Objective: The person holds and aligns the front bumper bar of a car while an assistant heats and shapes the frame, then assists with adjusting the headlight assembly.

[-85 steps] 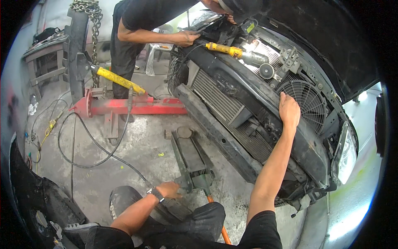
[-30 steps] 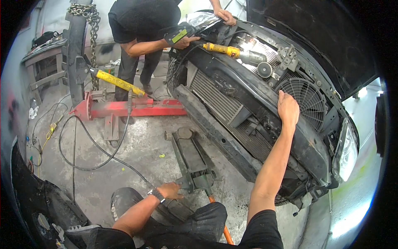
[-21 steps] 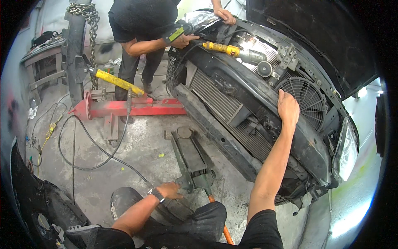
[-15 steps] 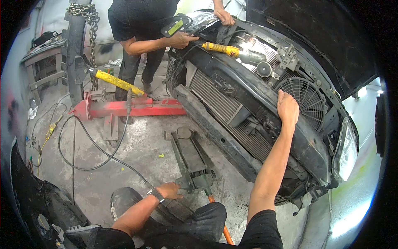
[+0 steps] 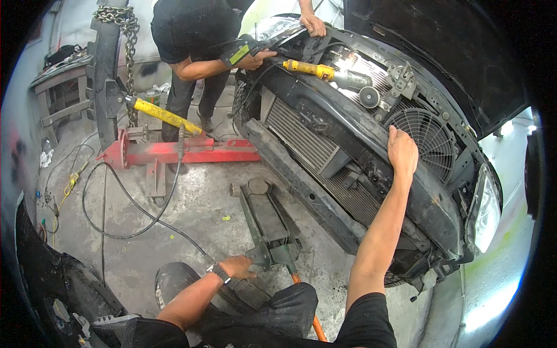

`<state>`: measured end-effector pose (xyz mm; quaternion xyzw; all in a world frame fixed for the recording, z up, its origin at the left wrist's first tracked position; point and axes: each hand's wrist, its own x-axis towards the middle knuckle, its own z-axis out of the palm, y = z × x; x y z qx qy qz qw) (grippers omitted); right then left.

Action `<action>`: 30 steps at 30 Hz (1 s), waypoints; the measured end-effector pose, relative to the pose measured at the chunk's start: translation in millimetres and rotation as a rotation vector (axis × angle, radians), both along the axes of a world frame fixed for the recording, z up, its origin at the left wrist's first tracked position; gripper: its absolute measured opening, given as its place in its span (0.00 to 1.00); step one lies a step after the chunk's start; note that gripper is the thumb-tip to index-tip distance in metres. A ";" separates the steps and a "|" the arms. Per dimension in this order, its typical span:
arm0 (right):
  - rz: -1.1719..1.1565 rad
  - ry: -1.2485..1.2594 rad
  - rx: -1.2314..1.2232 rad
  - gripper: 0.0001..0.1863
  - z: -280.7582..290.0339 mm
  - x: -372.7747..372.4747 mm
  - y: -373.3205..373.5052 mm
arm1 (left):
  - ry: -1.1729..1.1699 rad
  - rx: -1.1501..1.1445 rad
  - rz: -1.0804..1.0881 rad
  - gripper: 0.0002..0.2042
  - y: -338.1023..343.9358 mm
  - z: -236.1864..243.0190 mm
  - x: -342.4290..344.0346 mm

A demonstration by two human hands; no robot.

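My right hand (image 5: pixel 402 152) reaches onto the car's exposed front end, fingers bent over the top edge of the long black bumper beam (image 5: pixel 354 113). A round radiator fan (image 5: pixel 430 142) lies just behind it. Low in front of my knees is my left hand (image 5: pixel 235 267), wearing a watch, with its fingers stretched out and nothing seen in them. It is over a dark pump-like unit (image 5: pixel 250 293), close to the green floor jack (image 5: pixel 268 217); I cannot tell if it touches either. A black hose (image 5: pixel 139 203) runs toward this hand.
A yellow power grinder (image 5: pixel 313 69) lies on the car front. Across from me, a co-worker's hand (image 5: pixel 258 60) is by a black object with a green label (image 5: pixel 238 55); the other hand (image 5: pixel 313 25) rests near the headlight. A red frame arm (image 5: pixel 191 152) with a yellow cylinder (image 5: pixel 162 113) stands left.
The co-worker has shifted slightly, and the black labelled object has dropped a little to the left. Both my hands stay where they were.
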<state>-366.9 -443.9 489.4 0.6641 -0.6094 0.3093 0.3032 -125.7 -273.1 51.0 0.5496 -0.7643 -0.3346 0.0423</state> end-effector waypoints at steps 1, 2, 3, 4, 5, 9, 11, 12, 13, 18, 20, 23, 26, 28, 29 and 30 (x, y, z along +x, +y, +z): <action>0.009 0.006 -0.003 0.27 0.0 0.0 -0.3 | 0.000 0.000 0.000 0.32 0.6 -2.5 0.3; 0.009 0.005 -0.002 0.27 -0.2 0.1 -0.5 | 0.001 -0.043 0.008 0.32 1.6 -5.8 1.0; 0.015 0.010 -0.014 0.27 -0.4 -0.3 -1.1 | 0.003 -0.088 0.015 0.32 2.4 -5.8 1.0; 0.022 0.015 -0.027 0.27 -0.5 -0.7 -1.4 | 0.003 -0.087 0.014 0.32 2.4 -5.2 0.6; 0.021 0.014 -0.026 0.27 -0.6 -1.1 -1.5 | 0.000 -0.075 0.016 0.32 2.4 -4.3 0.2; 0.027 -0.010 -0.024 0.27 -1.4 -1.8 -4.7 | -0.011 -0.053 0.013 0.33 1.6 -3.0 0.2; 0.019 -0.020 -0.025 0.27 -1.2 -2.9 -5.0 | -0.016 -0.035 0.007 0.33 1.9 2.2 0.1; 0.013 -0.006 -0.024 0.26 -1.1 -2.2 -4.4 | -0.021 -0.014 0.005 0.33 3.0 5.1 0.5; 0.006 0.009 -0.022 0.26 -1.2 -1.9 -4.1 | -0.022 -0.014 0.006 0.33 2.8 3.0 0.8; 0.012 0.015 -0.026 0.26 -0.6 -2.5 -4.2 | 0.027 -0.034 -0.001 0.33 1.4 -1.3 1.1; 0.004 0.013 -0.019 0.26 -0.5 -1.5 -2.5 | 0.022 -0.030 0.000 0.33 2.2 2.3 1.0; 0.008 0.019 -0.018 0.26 0.0 -0.4 -0.7 | 0.005 -0.021 0.005 0.33 1.3 0.1 0.1; 0.001 0.012 -0.016 0.26 0.7 3.1 3.3 | -0.002 -0.027 0.012 0.33 0.6 -9.3 0.7; 0.049 -0.034 -0.021 0.26 0.6 9.6 11.5 | 0.006 -0.037 0.014 0.33 2.4 -4.2 2.0; 0.048 -0.035 -0.020 0.26 0.2 11.1 12.8 | 0.021 -0.035 0.012 0.32 3.8 -1.0 3.3; 0.051 -0.041 -0.015 0.26 0.3 12.3 13.6 | 0.036 -0.034 0.012 0.31 5.4 2.9 3.9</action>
